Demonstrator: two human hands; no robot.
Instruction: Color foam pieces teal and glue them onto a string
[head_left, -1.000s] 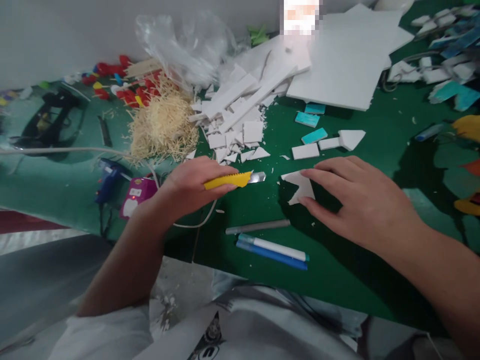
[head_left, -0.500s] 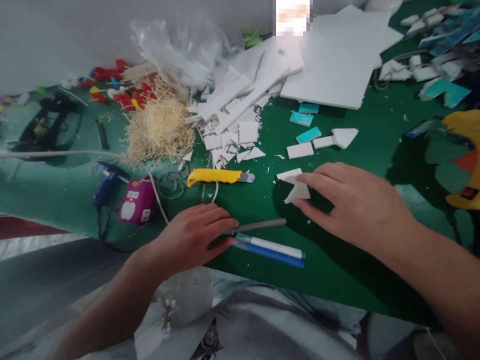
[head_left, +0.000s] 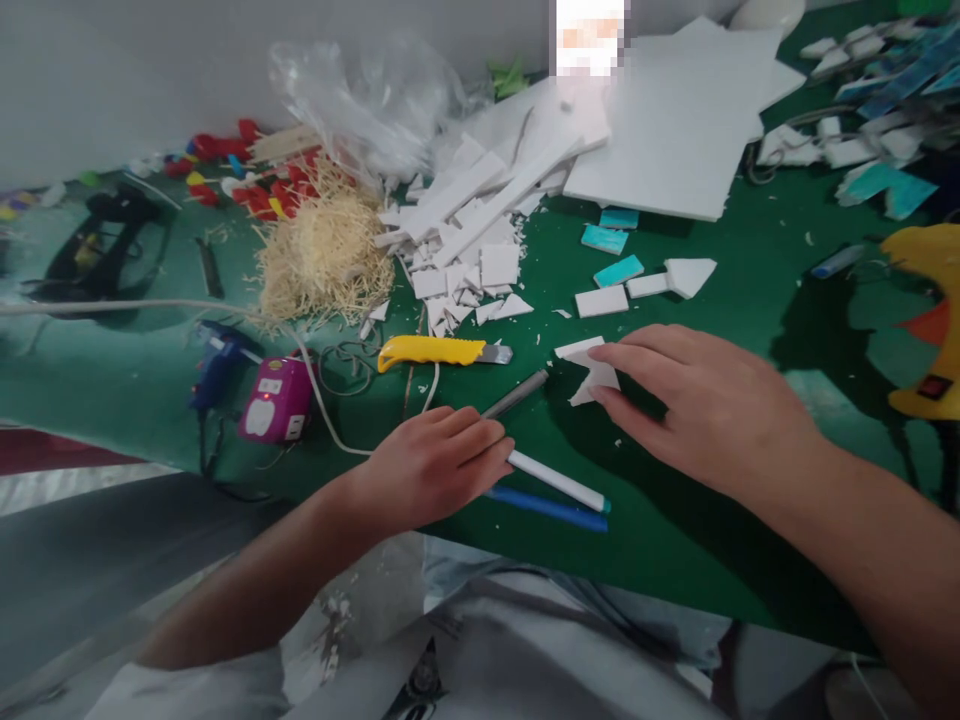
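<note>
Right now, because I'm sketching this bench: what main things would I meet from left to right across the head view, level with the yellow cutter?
Blue glue gun, magenta box, yellow cutter, notched white piece, right hand, yellow shape with an orange patch.

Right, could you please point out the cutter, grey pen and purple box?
Cutter [head_left: 435, 350], head view, on its yellow handle.
Grey pen [head_left: 516, 394], head view, on its barrel.
Purple box [head_left: 282, 403], head view, on its front.
</note>
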